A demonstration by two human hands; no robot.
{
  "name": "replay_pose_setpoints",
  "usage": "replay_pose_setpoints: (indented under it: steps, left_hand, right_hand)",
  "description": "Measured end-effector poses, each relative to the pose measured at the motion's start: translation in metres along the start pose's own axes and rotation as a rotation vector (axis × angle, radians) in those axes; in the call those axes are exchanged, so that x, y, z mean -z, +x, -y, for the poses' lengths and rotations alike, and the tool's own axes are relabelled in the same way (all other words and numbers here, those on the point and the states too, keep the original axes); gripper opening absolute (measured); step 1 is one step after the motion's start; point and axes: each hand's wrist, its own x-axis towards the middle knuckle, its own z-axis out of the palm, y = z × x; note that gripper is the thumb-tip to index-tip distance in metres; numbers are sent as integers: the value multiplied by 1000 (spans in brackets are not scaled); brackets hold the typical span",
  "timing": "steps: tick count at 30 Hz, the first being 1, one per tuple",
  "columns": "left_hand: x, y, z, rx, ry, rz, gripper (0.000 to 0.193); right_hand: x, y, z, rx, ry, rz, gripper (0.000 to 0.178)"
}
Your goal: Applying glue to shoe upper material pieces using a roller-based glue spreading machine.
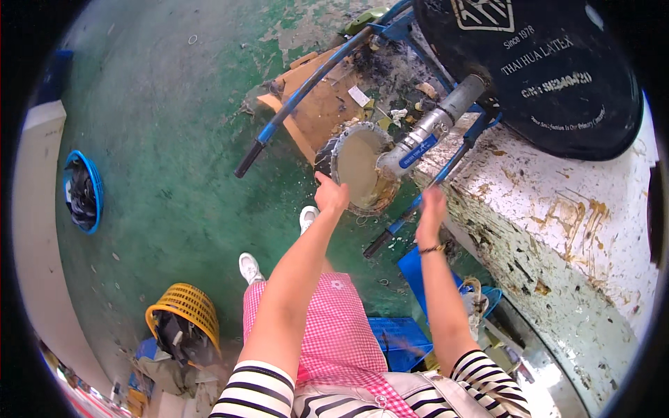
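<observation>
Left fingers (323, 180) hold the bucket (325, 154); right fingers (433, 200) blur beside a blue bar (412, 209), open or closed I can't tell.

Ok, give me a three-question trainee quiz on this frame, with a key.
1. Which hand is at the bucket?
2. True or false: in the picture, the yellow basket is left of the bucket.
3. The valve lever is: a) red, b) blue, c) yellow.

Key: 1. The left hand. 2. True. 3. b.
</observation>
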Motion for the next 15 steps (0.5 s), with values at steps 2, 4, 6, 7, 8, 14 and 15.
replay_pose_setpoints:
  steps: [2,4,6,7,8,14,15]
  left_hand:
    - [6,2,-4,-30,46,-14,82]
    - [6,8,-9,-42,55,-5,78]
    - [0,16,-13,-92,150,-26,74]
    - [-33,2,-43,-165,77,93,74]
    - [2,19,-15,-121,49,43,73]
    - [17,39,-10,-199,-222,104,34]
    - [12,36,-11,-220,-246,149,30]
  right_hand:
    - [26,-21,-80,-174,-165,-51,25]
    - [25,-43,-158,-402,-340,-139,42]
    - [21,-54,-221,-285,-343,-343,22]
    - [72,-27,-257,-315,-411,-404,24]
    - [14,-60,-223,-526,-14,-388,26]
    - [-9,-50,-168,-555,-771,-574,33]
    - [-5,-52,-164,-571,-740,-591,31]
